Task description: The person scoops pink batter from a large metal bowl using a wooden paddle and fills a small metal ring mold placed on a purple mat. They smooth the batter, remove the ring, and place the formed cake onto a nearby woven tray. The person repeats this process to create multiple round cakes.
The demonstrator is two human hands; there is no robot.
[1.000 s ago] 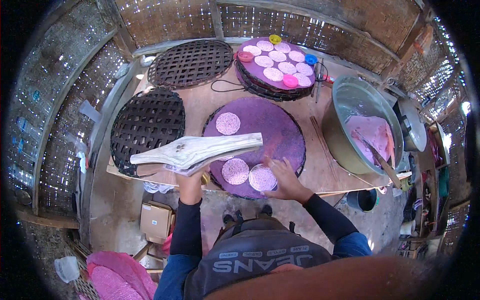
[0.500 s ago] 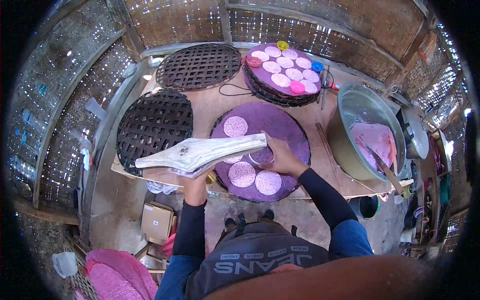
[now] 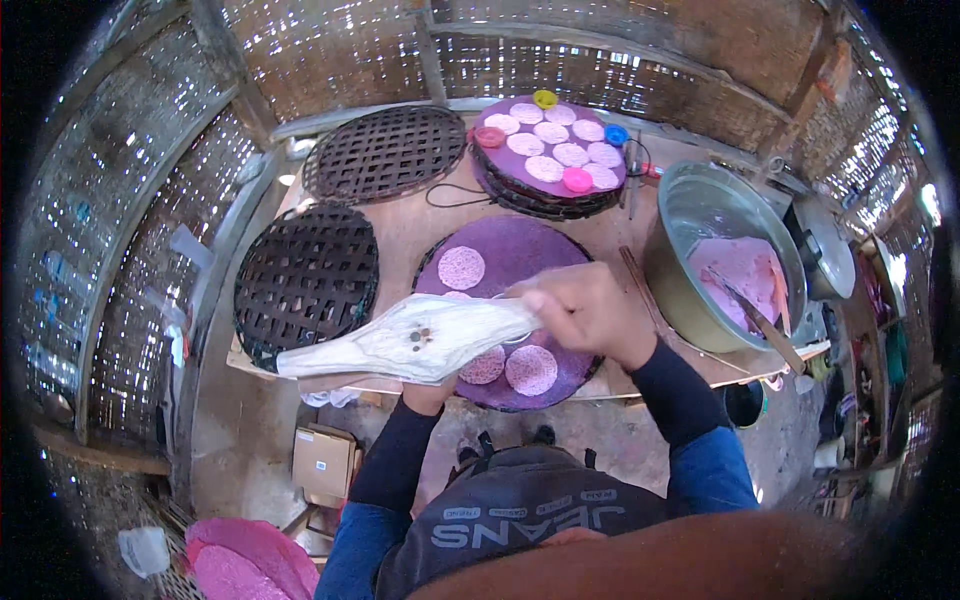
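Observation:
My left hand point(image 3: 428, 396) grips a pale wooden press point(image 3: 420, 338) from below, its fingers mostly hidden. The long piece lies slantwise, with dark holes through its broad middle. At its right end my right hand point(image 3: 592, 308) is closed, slightly blurred. A thin ring point(image 3: 519, 337) shows partly beneath its fingers. Under both hands lies a round purple mat point(image 3: 520, 240) on a woven tray. Flat, speckled pink discs rest on it: one disc point(image 3: 461, 268) at the upper left, another disc point(image 3: 531, 371) near the front. The press covers part of the others.
Two dark lattice trays point(image 3: 306, 275) lie on the left. At the back, a tray stack point(image 3: 545, 205) bears several pink discs and small coloured cups. To the right stands a large basin point(image 3: 675, 290) holding pink dough point(image 3: 735, 265) and a wooden-handled tool point(image 3: 775, 338).
My right hand has lifted from the mat, bringing the ring up to the press's right end. The press has turned to show more of its broad, holed face. The view has shifted slightly.

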